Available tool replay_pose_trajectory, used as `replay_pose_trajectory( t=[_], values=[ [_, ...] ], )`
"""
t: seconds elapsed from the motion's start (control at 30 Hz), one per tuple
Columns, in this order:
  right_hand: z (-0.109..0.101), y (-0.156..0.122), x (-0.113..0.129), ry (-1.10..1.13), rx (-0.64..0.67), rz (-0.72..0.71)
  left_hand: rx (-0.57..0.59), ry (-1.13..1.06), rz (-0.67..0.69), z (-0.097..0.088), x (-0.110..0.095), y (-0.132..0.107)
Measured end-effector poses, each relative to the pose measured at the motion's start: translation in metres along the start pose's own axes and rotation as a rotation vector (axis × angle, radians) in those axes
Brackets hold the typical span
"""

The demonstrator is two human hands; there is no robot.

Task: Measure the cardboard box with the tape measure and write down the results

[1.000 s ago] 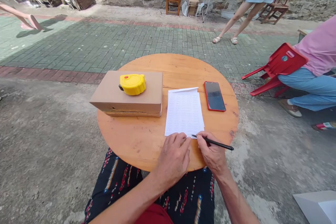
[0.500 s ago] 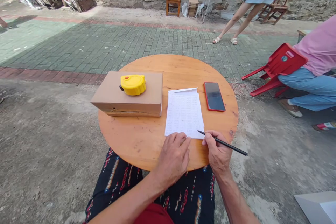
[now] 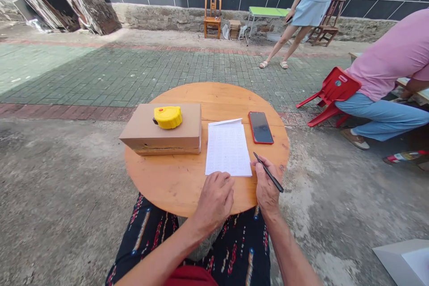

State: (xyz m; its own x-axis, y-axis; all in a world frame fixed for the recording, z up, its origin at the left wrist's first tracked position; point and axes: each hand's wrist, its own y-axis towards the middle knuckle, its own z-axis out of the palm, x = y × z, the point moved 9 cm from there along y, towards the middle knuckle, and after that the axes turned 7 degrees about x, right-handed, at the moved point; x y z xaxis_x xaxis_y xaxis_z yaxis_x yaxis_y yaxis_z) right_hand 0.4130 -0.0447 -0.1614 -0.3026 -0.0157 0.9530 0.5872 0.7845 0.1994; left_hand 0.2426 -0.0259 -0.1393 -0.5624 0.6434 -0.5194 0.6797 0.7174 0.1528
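Observation:
My left hand (image 3: 216,196) rests at the near edge of a sheet of paper (image 3: 228,149), its fingers loosely bent and lying on the table with nothing held. A black pen (image 3: 269,173) is pinched in my right hand (image 3: 267,185), tip pointing up and left, just off the paper's lower right corner. Rows of small marks cover the white sheet, and its far edge is folded up. Beyond my right hand lies a phone (image 3: 261,128) with a red rim. To the left, a yellow tape measure (image 3: 168,117) sits on a brown cardboard box (image 3: 140,132).
All this stands on a round wooden table (image 3: 167,183). A person in a pink shirt (image 3: 385,60) sits on a red plastic chair (image 3: 338,87) at the right. Another person (image 3: 311,6) stands near a green folding table (image 3: 268,11) by the wall.
The pen has swung away from the paper's corner and its tip now points more upward. The view has tilted up and shifted right. My left hand keeps its place by the sheet.

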Motion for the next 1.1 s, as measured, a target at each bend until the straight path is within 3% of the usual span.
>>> replay_pose_trajectory(
  t=[0.17, 0.37, 0.5, 0.7, 0.93, 1.1],
  values=[
    [0.004, 0.001, -0.009, 0.053, 0.021, 0.018, -0.095, -0.035, 0.021, -0.011, 0.003, -0.011],
    [0.005, 0.0, -0.012, 0.073, 0.031, 0.028, -0.185, 0.113, -0.116, -0.03, 0.035, -0.026],
    [0.007, 0.0, -0.009, 0.113, 0.05, 0.055, -0.174, 0.169, -0.125, -0.026, 0.048, -0.03],
    [0.009, -0.001, -0.005, 0.087, 0.061, 0.02, -0.175, 0.187, -0.095, -0.02, 0.047, -0.038],
    [0.006, -0.002, 0.012, -0.298, 0.054, -0.23, -0.186, 0.171, -0.083, -0.025, 0.043, -0.042],
    [0.017, 0.013, 0.034, -0.568, 0.251, -0.384, -0.212, 0.152, -0.072, -0.027, 0.041, -0.043]
  ],
)
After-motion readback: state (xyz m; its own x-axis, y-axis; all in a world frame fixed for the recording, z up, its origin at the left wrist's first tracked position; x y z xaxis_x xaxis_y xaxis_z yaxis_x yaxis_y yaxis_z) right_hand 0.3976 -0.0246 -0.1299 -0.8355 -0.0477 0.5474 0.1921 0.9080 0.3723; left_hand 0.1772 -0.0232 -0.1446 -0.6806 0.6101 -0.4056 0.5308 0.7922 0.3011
